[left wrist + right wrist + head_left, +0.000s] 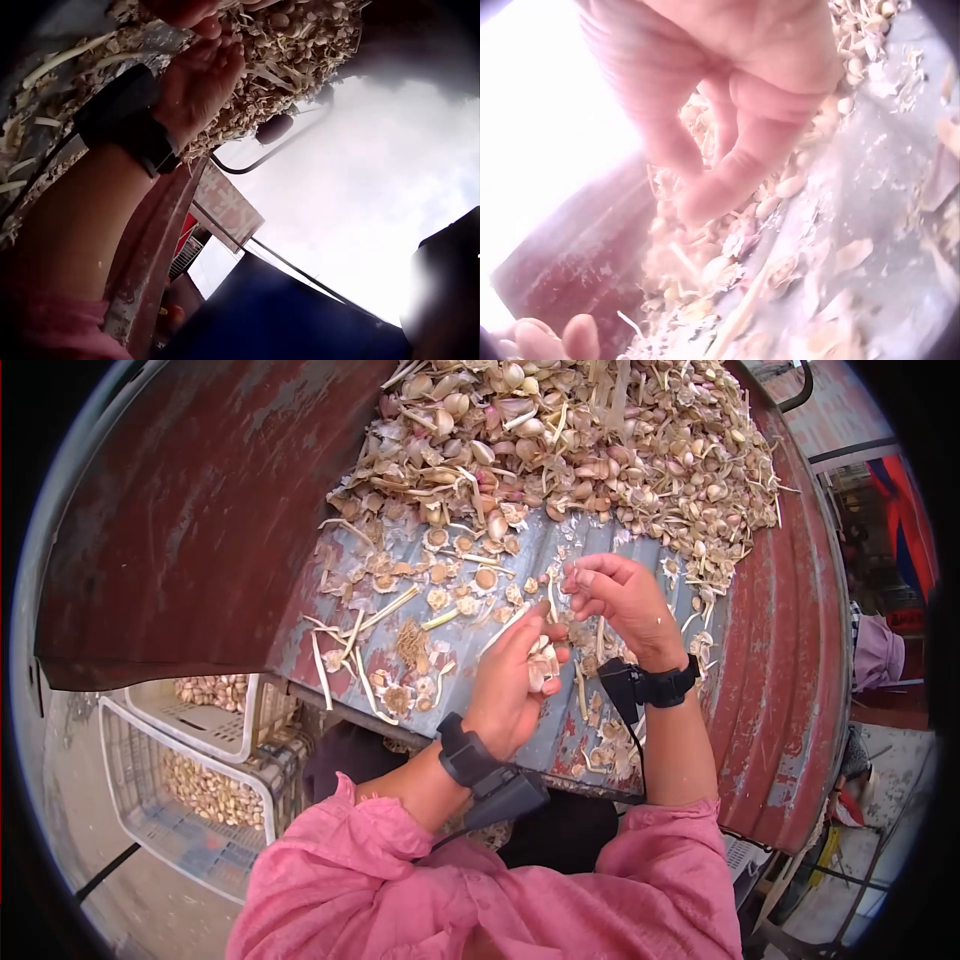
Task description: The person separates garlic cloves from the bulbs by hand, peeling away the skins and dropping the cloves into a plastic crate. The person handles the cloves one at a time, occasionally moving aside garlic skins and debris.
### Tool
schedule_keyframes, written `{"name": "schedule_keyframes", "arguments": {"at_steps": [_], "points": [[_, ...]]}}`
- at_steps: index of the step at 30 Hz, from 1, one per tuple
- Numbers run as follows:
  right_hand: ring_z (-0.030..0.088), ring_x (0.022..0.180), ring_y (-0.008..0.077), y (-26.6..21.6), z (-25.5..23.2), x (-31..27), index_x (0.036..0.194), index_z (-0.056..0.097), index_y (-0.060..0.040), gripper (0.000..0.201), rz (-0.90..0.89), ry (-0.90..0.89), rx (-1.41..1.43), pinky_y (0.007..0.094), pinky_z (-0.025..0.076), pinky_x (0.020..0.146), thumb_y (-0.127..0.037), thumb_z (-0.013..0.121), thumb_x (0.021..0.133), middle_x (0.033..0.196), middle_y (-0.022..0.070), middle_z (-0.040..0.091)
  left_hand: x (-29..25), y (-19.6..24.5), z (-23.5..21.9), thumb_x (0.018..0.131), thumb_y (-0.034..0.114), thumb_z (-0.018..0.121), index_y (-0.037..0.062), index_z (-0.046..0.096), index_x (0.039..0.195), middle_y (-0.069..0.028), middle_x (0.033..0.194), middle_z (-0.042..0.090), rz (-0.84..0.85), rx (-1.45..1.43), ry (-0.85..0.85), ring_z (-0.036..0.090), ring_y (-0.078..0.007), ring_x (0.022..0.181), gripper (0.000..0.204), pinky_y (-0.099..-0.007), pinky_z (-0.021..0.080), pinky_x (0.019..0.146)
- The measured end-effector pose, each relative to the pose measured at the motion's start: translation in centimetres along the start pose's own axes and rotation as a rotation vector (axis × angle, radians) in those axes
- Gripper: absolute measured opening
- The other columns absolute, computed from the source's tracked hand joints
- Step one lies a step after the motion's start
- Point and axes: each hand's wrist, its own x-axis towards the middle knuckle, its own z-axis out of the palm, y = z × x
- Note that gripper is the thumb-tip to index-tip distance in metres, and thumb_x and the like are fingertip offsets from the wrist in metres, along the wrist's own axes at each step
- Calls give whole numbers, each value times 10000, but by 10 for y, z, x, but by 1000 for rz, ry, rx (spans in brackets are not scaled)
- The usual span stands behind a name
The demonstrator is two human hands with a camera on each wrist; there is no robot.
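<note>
My left hand (507, 688) grips pale garlic cloves (541, 663) against its palm, low over the metal sheet (745, 760). To its right and slightly farther away, my right hand (628, 605) is raised over the sheet. Its thumb and forefinger tips meet in the right wrist view, where no object shows between them. Left fingertips (555, 341) show at that view's lower left corner. Garlic stalks (385, 610), root discs and papery skins lie scattered around both hands. In the left wrist view, the left hand (187, 11) is mostly cut off at the top.
A large heap of loose garlic cloves and skins (560, 440) covers the sheet's far side. Plastic crates (190, 800) holding cloves stand on the ground at the left. A raised red metal panel (200, 510) borders the left side. Each wrist carries a strapped black camera (622, 685).
</note>
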Motion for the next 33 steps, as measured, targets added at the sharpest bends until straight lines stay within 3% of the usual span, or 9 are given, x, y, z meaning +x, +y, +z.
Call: {"name": "schedule_keyframes", "arguments": {"at_steps": [4,6,9,13,16,22,27,30,33], "points": [[565,584,96,-3,28,-21,902,596,29,175,-173,-110,-397,196,449,534,-89,575,775,787,73,596,1,3,-2,889,229,411,51,471,1092,-12,894,509,44,-33,-45,492,-95,711,276,-201,344,467],[563,588,89,-9,21,1,893,610,24,171,-95,-23,-344,195,434,525,-92,580,770,764,60,597,1,6,-2,888,228,412,52,481,1070,-10,882,510,73,-9,-24,493,-98,714,262,-202,344,467],[584,605,152,14,-12,71,897,615,6,216,-401,327,-731,255,460,557,-106,622,713,720,83,613,1,6,-2,885,225,417,51,493,1036,-8,857,510,73,2,3,493,-105,717,243,-204,343,467],[596,656,219,27,-26,115,900,606,-3,263,-538,339,-1149,300,472,609,-120,642,668,743,128,616,4,4,-5,879,218,429,44,499,1008,-12,837,503,46,-17,-19,494,-112,717,227,-207,344,460],[594,676,175,27,-22,99,926,586,7,284,-415,303,-1019,280,472,620,-126,645,683,746,108,619,3,4,-5,876,216,434,45,502,999,-15,837,503,48,-31,-22,491,-114,720,221,-208,344,458],[581,782,124,4,3,9,989,541,28,216,-268,-2,-64,236,470,663,-37,565,785,873,71,604,0,3,-4,876,214,428,36,499,1003,-10,824,489,31,-34,-23,485,-116,725,230,-207,345,469],[583,727,166,-46,56,-78,832,597,29,173,-719,-42,-113,251,476,681,52,632,664,810,125,584,1,1,-3,875,211,427,29,495,1009,-10,836,483,34,-48,-27,485,-120,721,236,-206,346,475],[548,532,170,-94,64,-114,720,557,-5,115,-981,-680,-87,216,473,488,24,656,669,771,159,542,0,-1,-5,874,213,429,32,494,1007,-11,839,485,18,-44,-39,489,-124,723,233,-210,346,470],[547,599,130,-100,94,-146,835,557,-10,138,-1253,-339,-155,228,494,512,-48,573,703,759,54,581,0,-4,-4,876,211,430,42,496,990,-15,833,487,9,-37,-64,499,-126,721,214,-212,346,452]]}}
